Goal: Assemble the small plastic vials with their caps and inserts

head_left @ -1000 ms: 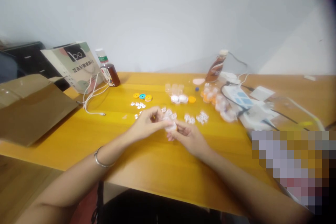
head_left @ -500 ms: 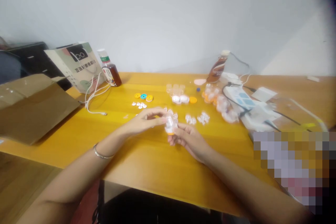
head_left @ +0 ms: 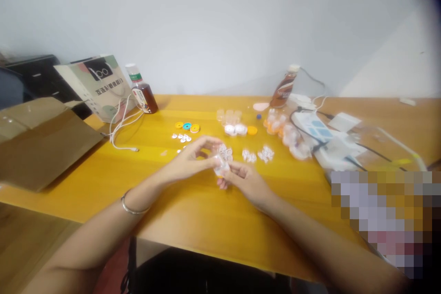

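Observation:
Both hands are closed on a small clear plastic container with an orange end (head_left: 221, 167), held tilted just above the table. My left hand (head_left: 193, 158) grips its upper part with thumb and fingers. From the other side, my right hand (head_left: 246, 181) pinches the lower, orange end; blur and fingers hide the details. Just behind the container lie small white pieces with dark marks (head_left: 226, 150), and two similar clusters (head_left: 249, 155) (head_left: 266, 153) sit to the right. Orange and blue round caps (head_left: 186, 126) lie beyond my left hand, with small white parts (head_left: 184, 138) before them.
Clear cups (head_left: 229, 115), white round pieces (head_left: 235, 130) and an orange cap (head_left: 252, 130) stand farther back. To the right are clear-and-orange containers (head_left: 285, 134), a brown bottle (head_left: 284, 87) and a power strip (head_left: 319, 131) with cables. A paper bag (head_left: 103, 87), sauce-coloured bottle (head_left: 144, 96) and cardboard (head_left: 44, 142) occupy the left.
The container has tilted, its upper end leaning left, and has come slightly lower and left with both hands. The view has shifted a little; both hands keep their hold.

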Action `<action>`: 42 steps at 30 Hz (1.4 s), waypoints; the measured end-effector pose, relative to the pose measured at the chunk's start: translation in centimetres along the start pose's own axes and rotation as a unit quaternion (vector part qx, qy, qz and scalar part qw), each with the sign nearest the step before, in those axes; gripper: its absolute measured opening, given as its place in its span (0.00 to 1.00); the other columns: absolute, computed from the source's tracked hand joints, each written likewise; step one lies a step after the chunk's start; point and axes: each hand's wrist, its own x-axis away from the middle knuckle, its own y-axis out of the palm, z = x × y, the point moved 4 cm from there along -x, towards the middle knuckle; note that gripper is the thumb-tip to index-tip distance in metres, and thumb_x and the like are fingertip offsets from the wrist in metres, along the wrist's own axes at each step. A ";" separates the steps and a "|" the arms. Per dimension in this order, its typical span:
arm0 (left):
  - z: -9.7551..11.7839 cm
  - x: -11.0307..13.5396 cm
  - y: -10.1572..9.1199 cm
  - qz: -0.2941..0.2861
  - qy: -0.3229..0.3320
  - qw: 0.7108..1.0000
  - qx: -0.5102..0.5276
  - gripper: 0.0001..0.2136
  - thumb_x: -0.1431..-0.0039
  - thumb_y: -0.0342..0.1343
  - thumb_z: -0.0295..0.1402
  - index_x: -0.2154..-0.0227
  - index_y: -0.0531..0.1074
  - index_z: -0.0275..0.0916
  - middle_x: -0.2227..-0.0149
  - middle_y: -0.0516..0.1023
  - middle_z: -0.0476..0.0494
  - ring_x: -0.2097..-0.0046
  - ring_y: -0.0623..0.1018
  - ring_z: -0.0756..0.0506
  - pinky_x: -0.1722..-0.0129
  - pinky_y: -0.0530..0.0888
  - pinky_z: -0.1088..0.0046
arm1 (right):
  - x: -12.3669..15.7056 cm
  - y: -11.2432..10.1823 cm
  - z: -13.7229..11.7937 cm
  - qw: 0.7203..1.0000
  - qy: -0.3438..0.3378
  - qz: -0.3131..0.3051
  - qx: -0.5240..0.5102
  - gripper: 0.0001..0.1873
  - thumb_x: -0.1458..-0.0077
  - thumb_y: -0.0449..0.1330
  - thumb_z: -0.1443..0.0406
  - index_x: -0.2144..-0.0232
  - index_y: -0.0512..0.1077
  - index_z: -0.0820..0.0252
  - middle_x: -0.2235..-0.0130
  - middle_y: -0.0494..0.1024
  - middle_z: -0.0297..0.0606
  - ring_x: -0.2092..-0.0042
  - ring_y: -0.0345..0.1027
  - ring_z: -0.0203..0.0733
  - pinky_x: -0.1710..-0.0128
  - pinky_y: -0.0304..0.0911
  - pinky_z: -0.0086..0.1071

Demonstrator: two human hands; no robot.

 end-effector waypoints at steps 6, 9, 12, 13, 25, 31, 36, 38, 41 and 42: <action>0.2 0.0 0.5 -0.125 -0.005 0.991 0.044 0.14 0.44 0.53 0.32 0.55 0.67 0.38 0.53 0.70 0.38 0.53 0.72 0.45 0.55 0.70 0.67 | 0.1 0.3 0.2 1.000 -0.001 -0.004 0.002 0.11 0.51 0.59 0.58 0.72 0.69 0.61 0.75 0.74 0.32 0.74 0.67 0.31 0.71 0.61 0.28; 0.3 -0.1 -0.2 -0.040 0.021 0.998 -0.033 0.17 0.47 0.56 0.32 0.54 0.66 0.40 0.50 0.68 0.39 0.50 0.69 0.44 0.54 0.69 0.67 | 0.0 0.2 0.0 1.000 -0.011 0.021 0.013 0.11 0.52 0.60 0.59 0.71 0.69 0.61 0.75 0.73 0.31 0.74 0.66 0.31 0.70 0.61 0.28; 0.1 -0.1 -0.5 0.000 0.011 0.995 -0.098 0.12 0.47 0.56 0.33 0.60 0.69 0.37 0.60 0.73 0.41 0.57 0.72 0.46 0.56 0.69 0.68 | -0.1 0.1 0.2 1.000 -0.009 0.026 0.012 0.11 0.54 0.61 0.59 0.71 0.70 0.61 0.76 0.72 0.31 0.75 0.66 0.30 0.71 0.61 0.27; 0.1 0.0 -0.3 -0.041 0.006 0.995 -0.086 0.11 0.46 0.54 0.33 0.60 0.70 0.37 0.59 0.73 0.41 0.57 0.72 0.46 0.56 0.69 0.67 | -0.1 0.1 0.3 1.000 -0.005 0.020 0.005 0.11 0.53 0.61 0.59 0.71 0.70 0.61 0.76 0.73 0.31 0.75 0.66 0.30 0.72 0.61 0.27; 0.1 -0.2 -0.8 -0.102 0.009 0.994 -0.025 0.15 0.44 0.52 0.31 0.53 0.66 0.39 0.49 0.67 0.38 0.50 0.69 0.44 0.55 0.68 0.67 | -0.1 0.0 0.4 1.000 -0.006 0.013 -0.003 0.10 0.52 0.60 0.60 0.72 0.70 0.61 0.76 0.74 0.31 0.75 0.66 0.30 0.72 0.60 0.27; 0.3 -0.1 -0.7 -0.117 0.014 0.991 -0.064 0.13 0.45 0.53 0.31 0.56 0.68 0.38 0.53 0.70 0.39 0.53 0.71 0.45 0.57 0.69 0.68 | -0.2 0.0 0.5 1.000 -0.005 0.013 0.002 0.10 0.51 0.60 0.60 0.72 0.70 0.62 0.76 0.74 0.31 0.75 0.66 0.31 0.72 0.60 0.27; 0.6 -0.1 -1.1 -0.076 0.013 0.992 -0.096 0.12 0.45 0.53 0.32 0.57 0.68 0.39 0.56 0.71 0.40 0.54 0.71 0.45 0.60 0.70 0.70 | -0.3 0.0 0.6 1.000 -0.008 0.008 0.010 0.10 0.52 0.60 0.59 0.71 0.70 0.62 0.76 0.73 0.32 0.75 0.66 0.30 0.72 0.60 0.27; 0.8 0.0 -0.8 -0.115 0.027 0.989 -0.092 0.11 0.44 0.52 0.32 0.57 0.69 0.40 0.52 0.69 0.39 0.52 0.70 0.45 0.57 0.69 0.70 | -0.3 0.0 0.7 1.000 -0.005 0.008 0.012 0.11 0.51 0.59 0.59 0.70 0.70 0.62 0.76 0.73 0.32 0.75 0.66 0.30 0.72 0.60 0.27; 0.9 0.0 -0.8 -0.078 0.036 0.990 -0.109 0.14 0.45 0.53 0.34 0.55 0.67 0.40 0.51 0.68 0.39 0.52 0.70 0.45 0.60 0.70 0.72 | -0.2 -0.1 0.7 1.000 -0.009 0.015 0.023 0.11 0.51 0.59 0.59 0.71 0.69 0.62 0.76 0.73 0.32 0.74 0.66 0.31 0.71 0.60 0.28; 0.7 0.0 -0.8 -0.050 0.027 0.989 -0.138 0.13 0.46 0.54 0.35 0.57 0.68 0.38 0.55 0.71 0.40 0.56 0.72 0.47 0.63 0.70 0.73 | -0.2 0.0 0.6 0.999 -0.011 0.016 0.027 0.11 0.51 0.59 0.59 0.71 0.69 0.62 0.76 0.73 0.32 0.74 0.66 0.31 0.71 0.60 0.28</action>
